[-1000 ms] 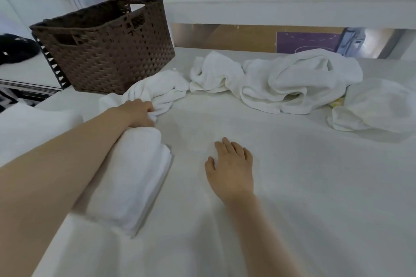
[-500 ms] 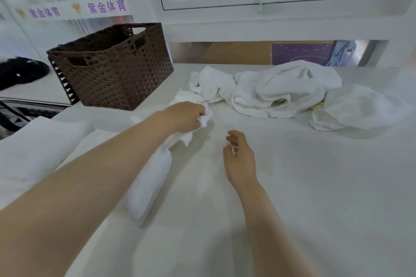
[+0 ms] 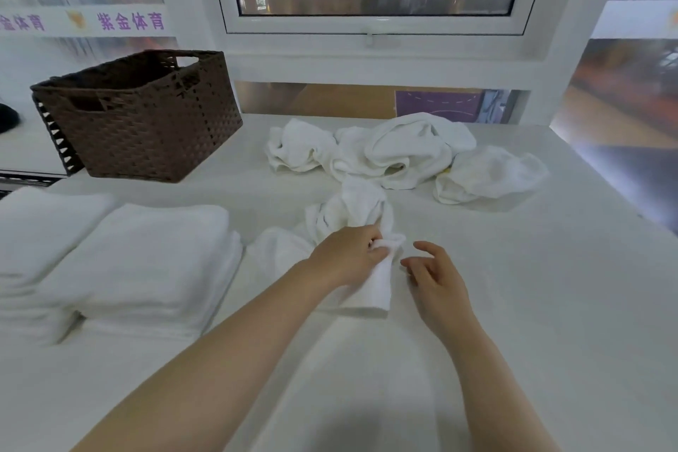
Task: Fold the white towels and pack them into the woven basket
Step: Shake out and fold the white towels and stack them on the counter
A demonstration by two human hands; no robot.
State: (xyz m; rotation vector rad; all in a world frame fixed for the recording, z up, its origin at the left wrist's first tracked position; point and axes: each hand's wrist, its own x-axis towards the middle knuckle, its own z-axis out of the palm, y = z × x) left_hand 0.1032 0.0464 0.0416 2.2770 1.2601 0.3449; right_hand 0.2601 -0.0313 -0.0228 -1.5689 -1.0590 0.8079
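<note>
- Head view, my hands: my left hand (image 3: 348,249) has come across from the left edge of the table (image 3: 550,305) to the middle, and its fingers are clenched on a bunch of one crumpled towel (image 3: 352,216). 1 second ago that hand was only reaching into this towel near the basket; now the cloth trails toward me and one end hangs down under my fist.
- Head view, other hand: my right hand (image 3: 436,279) lay flat on the table 1 second ago. Now it is lifted just beside the towel, fingers loosely curled and grasping nothing, thumb and forefinger apart as if ready to take a corner.
- Head view, the rest of the work: 2 folded stacks (image 3: 146,257) sit at my left, near the woven basket (image 3: 146,121), which stands at the back left, and I can see no towel in it from here. A heap of unfolded towels (image 3: 403,150) lies at the back middle, with 1 more crumpled towel (image 3: 491,172) just to its right.
- What this means: I judge the next fold is just starting. I need to find 2 corners and spread the cloth flat. Packing comes later.
</note>
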